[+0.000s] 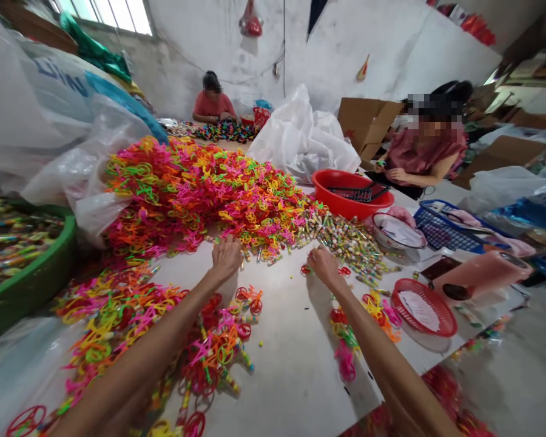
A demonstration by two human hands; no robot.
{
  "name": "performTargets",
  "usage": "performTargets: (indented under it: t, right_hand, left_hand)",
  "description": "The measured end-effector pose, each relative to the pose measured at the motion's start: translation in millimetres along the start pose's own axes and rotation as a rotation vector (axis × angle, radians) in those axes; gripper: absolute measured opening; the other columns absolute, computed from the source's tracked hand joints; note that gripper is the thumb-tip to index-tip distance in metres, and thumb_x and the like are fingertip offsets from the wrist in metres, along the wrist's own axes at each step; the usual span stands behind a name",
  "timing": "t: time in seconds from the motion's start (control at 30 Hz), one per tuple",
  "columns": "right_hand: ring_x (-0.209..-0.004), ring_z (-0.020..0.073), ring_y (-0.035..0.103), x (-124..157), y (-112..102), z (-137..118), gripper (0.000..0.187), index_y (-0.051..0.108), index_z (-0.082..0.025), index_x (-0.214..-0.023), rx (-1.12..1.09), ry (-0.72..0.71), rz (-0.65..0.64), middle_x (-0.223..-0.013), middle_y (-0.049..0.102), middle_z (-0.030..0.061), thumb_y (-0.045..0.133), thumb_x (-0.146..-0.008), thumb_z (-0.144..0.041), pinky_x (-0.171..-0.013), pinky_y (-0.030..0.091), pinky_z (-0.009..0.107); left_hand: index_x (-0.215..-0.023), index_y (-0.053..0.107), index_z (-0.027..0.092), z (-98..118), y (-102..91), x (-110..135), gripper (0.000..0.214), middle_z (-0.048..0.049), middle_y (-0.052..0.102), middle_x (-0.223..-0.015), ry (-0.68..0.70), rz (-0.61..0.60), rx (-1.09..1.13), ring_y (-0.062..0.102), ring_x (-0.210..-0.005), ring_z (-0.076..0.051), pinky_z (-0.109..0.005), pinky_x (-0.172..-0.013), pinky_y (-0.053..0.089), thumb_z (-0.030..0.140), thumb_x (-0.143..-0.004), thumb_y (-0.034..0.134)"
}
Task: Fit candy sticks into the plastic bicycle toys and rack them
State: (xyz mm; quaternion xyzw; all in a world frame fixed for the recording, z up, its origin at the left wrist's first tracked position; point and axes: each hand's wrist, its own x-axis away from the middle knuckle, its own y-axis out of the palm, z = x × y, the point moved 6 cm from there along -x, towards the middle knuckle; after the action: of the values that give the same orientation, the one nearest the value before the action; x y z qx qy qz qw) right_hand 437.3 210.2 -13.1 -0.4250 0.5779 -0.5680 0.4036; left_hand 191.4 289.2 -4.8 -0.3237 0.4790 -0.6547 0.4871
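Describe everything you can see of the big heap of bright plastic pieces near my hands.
The heap is a broad, loose mound of thin neon plastic pieces, pink, orange, yellow and green, many ring-shaped, tangled together. It lies on the white table, its left side against a clear plastic bag. Its right edge meets a band of small wrapped sticks. The left hand touches its near edge; the right hand is by the sticks.

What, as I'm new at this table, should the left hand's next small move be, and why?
Probably closing the left hand on one piece at the near edge of the neon plastic pile: it rests right there, while the right hand lies beside a red ring piece and the small tubes.
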Motion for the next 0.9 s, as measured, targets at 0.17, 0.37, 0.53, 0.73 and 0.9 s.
performTargets:
  t: [0.17, 0.37, 0.53, 0.73, 0.9]
  right_hand:
    - [-0.092, 0.0181, 0.055, 3.7, 0.1, -70.3, 0.025, 0.062, -0.02, -0.096, -0.019, -0.248, 0.038, -0.104, 0.059, 0.0086, 0.039, -0.087, -0.021, -0.069, 0.038, 0.025]
    - [-0.101, 0.0206, 0.048, 6.0, 9.7, -93.7, 0.025, 0.06, -0.02, -0.104, -0.085, -0.269, 0.062, -0.11, 0.055, 0.0088, 0.044, -0.084, -0.02, -0.074, 0.037, 0.027]
    - [-0.097, 0.0199, 0.051, 20.1, 14.8, -75.4, 0.022, 0.062, -0.023, -0.1, -0.135, -0.245, 0.028, -0.104, 0.059, 0.0047, 0.048, -0.083, -0.025, -0.072, 0.036, 0.025]
    - [-0.096, 0.019, 0.049, 26.9, 11.9, -80.7, 0.02, 0.063, -0.023, -0.096, -0.127, -0.295, 0.063, -0.1, 0.06, 0.0045, 0.048, -0.083, -0.026, -0.073, 0.035, 0.026]
    - [-0.098, 0.0205, 0.047, 15.8, 12.0, -97.0, 0.023, 0.062, -0.019, -0.095, -0.107, -0.329, 0.094, -0.106, 0.058, 0.0074, 0.043, -0.082, -0.017, -0.077, 0.033, 0.028]
  left_hand:
    - [-0.11, 0.049, 0.009, -11.5, 3.8, -17.8, 0.037, -0.024, 0.046, -0.116, -0.113, 0.001, -0.065, 0.051, -0.101, -0.036, -0.047, -0.078, 0.038, 0.03, -0.081, 0.04]
    - [-0.101, 0.054, 0.019, -10.9, 8.7, 0.2, 0.025, -0.0115, 0.055, -0.111, -0.044, -0.091, -0.034, 0.051, -0.103, -0.026, -0.037, -0.083, 0.039, 0.024, -0.077, 0.046]
    - [-0.084, 0.06, 0.02, -13.5, 2.6, 16.7, 0.019, -0.0085, 0.061, -0.097, -0.061, -0.098, 0.101, 0.053, -0.101, -0.024, -0.035, -0.084, 0.038, 0.013, -0.069, 0.05]
    - [-0.08, 0.064, 0.02, -17.0, -17.4, 29.8, 0.018, -0.0072, 0.065, -0.091, -0.174, 0.023, 0.477, 0.053, -0.101, -0.027, -0.037, -0.084, 0.038, 0.02, -0.068, 0.051]
    - [-0.088, 0.063, 0.014, -26.4, -21.5, 54.1, 0.028, -0.004, 0.064, -0.07, -0.348, 0.057, 0.979, 0.06, -0.068, -0.017, -0.027, -0.061, 0.045, 0.019, -0.064, 0.049]
